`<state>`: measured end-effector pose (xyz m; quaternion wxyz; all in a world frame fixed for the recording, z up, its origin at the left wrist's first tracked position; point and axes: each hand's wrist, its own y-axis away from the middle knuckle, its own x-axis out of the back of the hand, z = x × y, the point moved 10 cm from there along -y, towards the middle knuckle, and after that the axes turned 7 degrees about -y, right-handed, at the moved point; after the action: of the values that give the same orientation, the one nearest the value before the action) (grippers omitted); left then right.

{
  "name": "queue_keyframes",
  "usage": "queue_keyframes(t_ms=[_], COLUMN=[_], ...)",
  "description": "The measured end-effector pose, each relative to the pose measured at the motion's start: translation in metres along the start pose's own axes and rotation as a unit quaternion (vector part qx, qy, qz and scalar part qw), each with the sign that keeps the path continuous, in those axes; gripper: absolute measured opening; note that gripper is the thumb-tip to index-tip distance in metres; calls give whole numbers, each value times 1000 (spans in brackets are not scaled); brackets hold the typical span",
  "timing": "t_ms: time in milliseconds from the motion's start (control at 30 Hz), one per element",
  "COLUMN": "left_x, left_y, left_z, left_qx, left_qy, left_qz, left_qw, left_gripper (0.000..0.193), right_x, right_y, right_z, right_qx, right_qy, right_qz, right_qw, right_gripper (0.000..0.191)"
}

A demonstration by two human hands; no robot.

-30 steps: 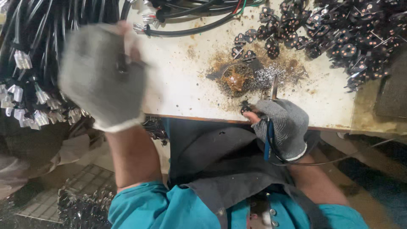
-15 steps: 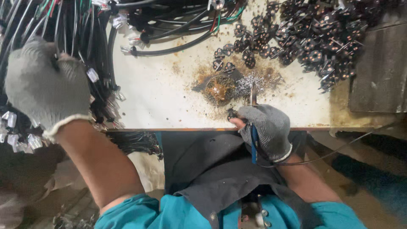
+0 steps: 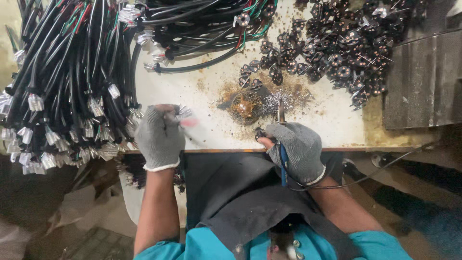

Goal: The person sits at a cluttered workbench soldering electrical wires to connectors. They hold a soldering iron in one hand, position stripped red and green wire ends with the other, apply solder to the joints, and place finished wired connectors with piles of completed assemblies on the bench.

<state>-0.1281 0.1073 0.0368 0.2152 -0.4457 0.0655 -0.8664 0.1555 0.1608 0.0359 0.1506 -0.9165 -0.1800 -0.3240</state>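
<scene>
1. Left hand (image 3: pixel 160 137), centre-left of frame, fingers pinching a wire end (image 3: pixel 183 113): light, floppy; best gripped near its plug.
2. Right hand (image 3: pixel 296 149), fingers wrapped round a soldering iron (image 3: pixel 282 144) at the counter (image 3: pixel 202 96) edge.

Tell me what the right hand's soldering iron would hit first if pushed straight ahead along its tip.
Probably the silvery solder blobs just beyond the soldering iron in the right hand, beside the brown flux pot; depth unclear.
</scene>
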Motion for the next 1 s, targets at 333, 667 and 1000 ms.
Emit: queue_keyframes(t_ms=[333,667,1000], left_x=[-4,16,3], left_y=[9,28,22], left_z=[68,58,76], left_qx=[-160,-95,-129], left_qy=[-39,104,7], left_qz=[-106,-42,-88], left_qw=[981,989,988], left_gripper=[18,8,8], right_x=[2,11,28], right_y=[8,18,29], right_z=[-8,-18,-31], right_qx=[15,51,87], right_qy=[12,-21,-76], right_qz=[23,52,89], right_qw=[1000,997,989], right_gripper=[26,35,44])
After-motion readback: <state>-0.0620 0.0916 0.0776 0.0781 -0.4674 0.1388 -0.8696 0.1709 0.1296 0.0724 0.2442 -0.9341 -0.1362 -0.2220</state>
